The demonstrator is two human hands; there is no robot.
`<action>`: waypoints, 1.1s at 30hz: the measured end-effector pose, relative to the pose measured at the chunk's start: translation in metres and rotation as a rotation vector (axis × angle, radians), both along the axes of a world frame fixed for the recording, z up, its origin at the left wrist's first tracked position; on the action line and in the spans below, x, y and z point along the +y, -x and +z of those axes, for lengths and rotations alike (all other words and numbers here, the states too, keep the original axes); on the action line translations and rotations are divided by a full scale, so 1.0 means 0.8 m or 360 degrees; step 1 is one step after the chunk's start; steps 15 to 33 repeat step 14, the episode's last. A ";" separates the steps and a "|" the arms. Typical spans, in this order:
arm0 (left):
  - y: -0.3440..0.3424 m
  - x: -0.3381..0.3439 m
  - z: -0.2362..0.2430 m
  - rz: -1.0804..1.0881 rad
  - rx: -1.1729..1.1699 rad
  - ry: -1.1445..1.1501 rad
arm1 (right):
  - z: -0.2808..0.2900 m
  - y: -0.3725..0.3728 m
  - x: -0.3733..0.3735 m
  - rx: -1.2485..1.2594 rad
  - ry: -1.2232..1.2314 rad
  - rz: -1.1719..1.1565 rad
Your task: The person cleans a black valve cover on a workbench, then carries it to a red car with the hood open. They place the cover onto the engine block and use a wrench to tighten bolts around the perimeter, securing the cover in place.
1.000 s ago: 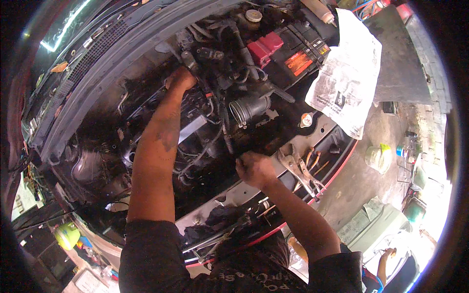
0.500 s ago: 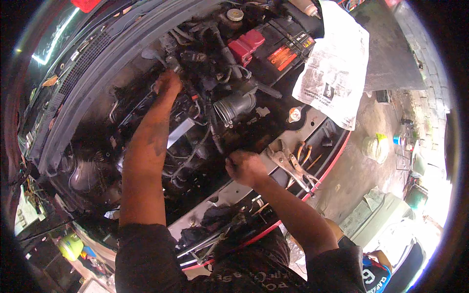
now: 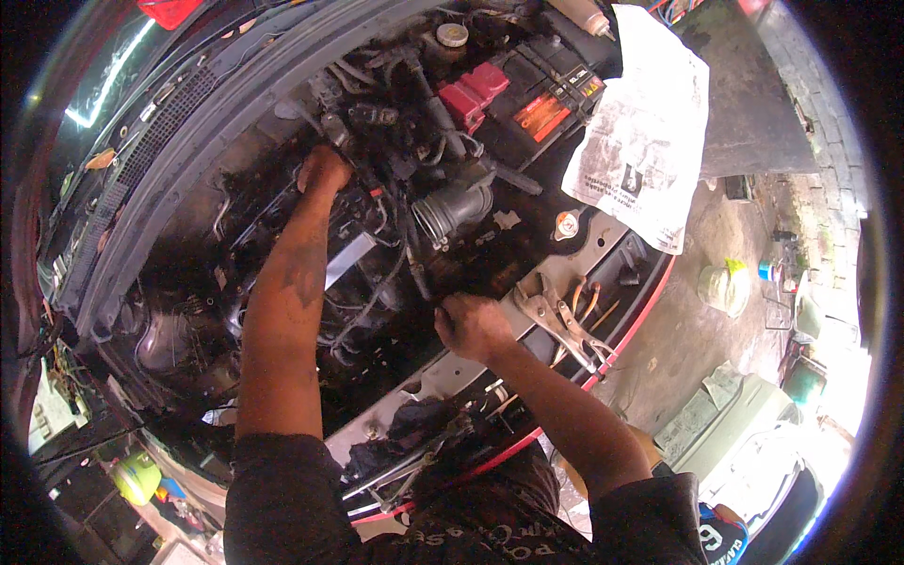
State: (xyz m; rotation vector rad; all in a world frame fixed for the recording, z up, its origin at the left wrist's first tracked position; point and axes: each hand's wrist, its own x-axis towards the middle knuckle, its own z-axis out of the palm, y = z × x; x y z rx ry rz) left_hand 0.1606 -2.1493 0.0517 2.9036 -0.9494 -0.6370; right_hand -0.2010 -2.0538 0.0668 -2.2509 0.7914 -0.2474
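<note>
My left hand [image 3: 325, 171] reaches deep into the dark engine bay, beside hoses and a metal fitting [image 3: 334, 129]. Its fingers are hidden among the engine parts, so their grip does not show. Nearer me, my right hand [image 3: 476, 326] is curled closed beside the pale front crossmember [image 3: 452, 375], next to a dark hose end. Whatever its fingers hold, if anything, is hidden. Between the hands run a silvery bar [image 3: 350, 260] and thin cables. A ribbed air intake tube [image 3: 452, 209] with a clamp lies just beyond my right hand.
Locking pliers [image 3: 551, 311] and orange-handled pliers [image 3: 586, 299] lie on the front edge. Newspaper [image 3: 640, 141] covers the right fender beside the battery [image 3: 537, 99]. A radiator cap [image 3: 566, 225] sits near the crossmember. A bucket [image 3: 723, 287] stands on the floor; someone in blue [image 3: 720, 537] is at lower right.
The view has shifted very slightly. My left hand stays deep among the engine parts, its forearm moved a little; my right hand stays curled at the same spot.
</note>
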 end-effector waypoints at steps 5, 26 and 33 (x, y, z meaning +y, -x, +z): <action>-0.009 -0.006 -0.031 0.0128 -0.0146 -0.0095 | 0.000 0.003 0.001 0.0199 -0.0098 0.0019; -0.010 0.002 -0.037 -0.0026 -0.0179 0.0113 | -0.006 0.002 0.004 0.0233 -0.0164 -0.0034; -0.010 0.002 -0.037 -0.0026 -0.0179 0.0113 | -0.006 0.002 0.004 0.0233 -0.0164 -0.0034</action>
